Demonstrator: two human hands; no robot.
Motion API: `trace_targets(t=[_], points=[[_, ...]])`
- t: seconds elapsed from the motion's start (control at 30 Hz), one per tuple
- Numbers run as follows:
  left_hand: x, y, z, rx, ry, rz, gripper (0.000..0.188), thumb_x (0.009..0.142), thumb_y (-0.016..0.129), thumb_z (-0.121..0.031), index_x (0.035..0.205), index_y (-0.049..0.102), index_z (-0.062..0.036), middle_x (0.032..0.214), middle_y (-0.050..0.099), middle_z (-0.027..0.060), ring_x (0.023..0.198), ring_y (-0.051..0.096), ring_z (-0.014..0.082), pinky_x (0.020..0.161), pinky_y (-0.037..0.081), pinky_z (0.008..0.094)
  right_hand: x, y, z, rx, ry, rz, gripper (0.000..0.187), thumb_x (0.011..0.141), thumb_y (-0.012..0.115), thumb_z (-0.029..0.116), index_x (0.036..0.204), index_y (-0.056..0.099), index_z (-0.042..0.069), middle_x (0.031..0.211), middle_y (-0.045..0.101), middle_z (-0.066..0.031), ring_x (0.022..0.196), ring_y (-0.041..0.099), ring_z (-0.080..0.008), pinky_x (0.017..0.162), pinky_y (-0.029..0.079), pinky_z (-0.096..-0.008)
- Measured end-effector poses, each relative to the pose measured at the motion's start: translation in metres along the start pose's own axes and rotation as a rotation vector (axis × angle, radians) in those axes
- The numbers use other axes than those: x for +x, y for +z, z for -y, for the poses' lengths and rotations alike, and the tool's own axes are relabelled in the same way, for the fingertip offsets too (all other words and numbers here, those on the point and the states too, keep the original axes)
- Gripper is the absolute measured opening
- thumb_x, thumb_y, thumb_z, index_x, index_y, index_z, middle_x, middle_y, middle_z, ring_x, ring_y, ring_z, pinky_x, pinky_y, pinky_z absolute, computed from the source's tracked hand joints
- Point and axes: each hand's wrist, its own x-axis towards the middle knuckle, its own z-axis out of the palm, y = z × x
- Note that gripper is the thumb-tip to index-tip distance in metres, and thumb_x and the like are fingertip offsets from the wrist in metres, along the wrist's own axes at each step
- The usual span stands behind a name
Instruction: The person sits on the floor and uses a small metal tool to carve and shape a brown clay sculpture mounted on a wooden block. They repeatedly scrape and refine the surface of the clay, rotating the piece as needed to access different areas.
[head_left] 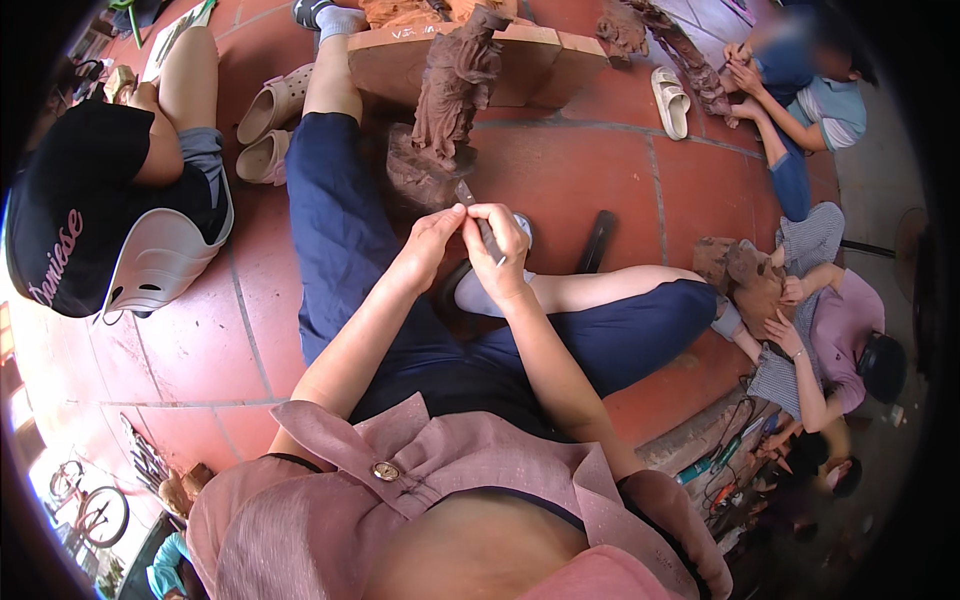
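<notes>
A slim carving chisel [489, 241] runs through my right hand [508, 246], whose fingers are closed round it. The blade end points forward at the base of a brown carved wooden figure [455, 95]. My left hand [428, 250] is closed beside it, thumb and fingertips pressed together at the blade. The figure leans to the right, with folds cut into its body and a rougher block [418, 172] at its foot. Whether the blade touches the wood is hard to tell.
Behind the figure stands a low wooden slab [540, 65]. A dark bar [597, 240] lies on the red tile floor [590, 160] near my bent leg. On the left sits a person in a black top [90, 200]; more people work on carvings [752, 290] at right.
</notes>
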Motion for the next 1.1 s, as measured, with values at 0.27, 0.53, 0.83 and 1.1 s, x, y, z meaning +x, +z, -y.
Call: trace_targets(t=[0.27,0.53,0.83,1.1], points=[[0.021,-0.037,-0.011,-0.246,0.115,-0.275,0.022,0.097,0.049,-0.025,0.102,0.056,-0.0043,0.095,0.063,0.0103,0.090,0.064,0.0237,0.083,0.053,0.0406,-0.008,0.005,0.001,-0.004,-0.127,0.339,0.070,0.064,0.056,-0.013,0.131,0.049,0.007,0.112,0.059,-0.0166,0.106,0.054,-0.0359,0.091,0.046,-0.0412],[0.013,-0.019,0.001,0.145,0.100,-0.242,0.022,0.099,0.050,-0.024,0.090,0.054,-0.0039,0.069,0.056,0.0040,0.047,0.052,0.0119,0.043,0.046,0.0259,0.010,0.016,-0.036,0.957,0.831,0.430,0.031,0.096,0.057,0.026,0.110,0.063,-0.001,0.086,0.066,-0.0071,0.074,0.061,-0.0120,0.065,0.048,-0.0233],[0.020,-0.012,-0.012,0.374,0.119,-0.181,0.025,0.101,0.043,-0.021,0.094,0.057,-0.0021,0.066,0.058,0.0043,0.055,0.056,0.0119,0.052,0.048,0.0243,0.060,0.044,-0.049,0.671,0.779,0.270,0.026,0.097,0.054,0.023,0.096,0.066,0.001,0.078,0.065,-0.0037,0.063,0.059,-0.0091,0.058,0.048,-0.0239],[0.056,-0.020,-0.026,0.681,0.489,-0.340,0.024,0.096,0.048,-0.018,0.085,0.059,0.0001,0.061,0.057,0.0051,0.049,0.055,0.0134,0.046,0.045,0.0279,0.079,0.063,-0.050,0.452,0.436,0.160,0.028,0.095,0.054,0.021,0.080,0.062,-0.002,0.068,0.063,-0.0060,0.064,0.056,-0.0104,0.061,0.046,-0.0284]])
